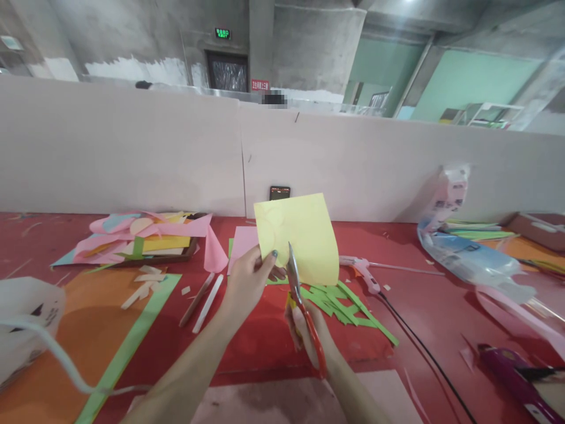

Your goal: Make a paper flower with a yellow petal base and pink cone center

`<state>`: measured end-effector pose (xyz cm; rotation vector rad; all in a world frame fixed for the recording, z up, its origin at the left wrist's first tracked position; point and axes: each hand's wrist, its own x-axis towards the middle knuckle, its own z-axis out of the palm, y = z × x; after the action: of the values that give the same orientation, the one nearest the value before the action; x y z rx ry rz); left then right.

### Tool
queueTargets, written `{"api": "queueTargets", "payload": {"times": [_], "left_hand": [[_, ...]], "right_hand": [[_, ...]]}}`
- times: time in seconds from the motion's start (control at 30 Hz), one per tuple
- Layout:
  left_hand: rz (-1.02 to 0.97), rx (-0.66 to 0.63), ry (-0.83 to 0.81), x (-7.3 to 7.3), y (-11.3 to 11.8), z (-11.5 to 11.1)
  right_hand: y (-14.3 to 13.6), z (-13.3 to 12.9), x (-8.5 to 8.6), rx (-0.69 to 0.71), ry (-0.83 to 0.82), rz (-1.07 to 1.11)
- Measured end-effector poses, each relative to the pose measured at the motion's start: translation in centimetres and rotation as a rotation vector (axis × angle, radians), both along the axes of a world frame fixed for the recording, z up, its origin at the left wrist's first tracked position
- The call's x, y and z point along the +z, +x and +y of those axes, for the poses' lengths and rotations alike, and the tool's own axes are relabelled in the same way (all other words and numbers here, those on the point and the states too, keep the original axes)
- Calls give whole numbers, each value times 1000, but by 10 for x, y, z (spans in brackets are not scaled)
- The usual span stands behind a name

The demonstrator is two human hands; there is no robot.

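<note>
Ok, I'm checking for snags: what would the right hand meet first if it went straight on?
The right hand would likely meet the yellow paper; its scissors overlap it in view, though depth is unclear.

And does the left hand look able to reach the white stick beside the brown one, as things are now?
Probably yes: the white stick lies uncovered and close by, but the left hand would first have to release the yellow paper.
</note>
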<state>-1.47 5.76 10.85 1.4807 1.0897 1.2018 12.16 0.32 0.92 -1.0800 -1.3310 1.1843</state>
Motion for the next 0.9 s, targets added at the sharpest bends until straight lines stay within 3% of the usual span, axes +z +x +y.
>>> {"api": "queueTargets", "payload": {"times": [0.17, 0.33, 0.9], "left_hand": [[-40, -45, -11, -6, 9, -3], [-75, -58, -21, -9, 12, -4], [-61, -34, -12, -8, 13, -7]], "right_hand": [[-2, 2, -2, -8, 10, 37], [-4, 1, 8, -56, 7, 26], [-6, -4, 16, -98, 24, -64]]}}
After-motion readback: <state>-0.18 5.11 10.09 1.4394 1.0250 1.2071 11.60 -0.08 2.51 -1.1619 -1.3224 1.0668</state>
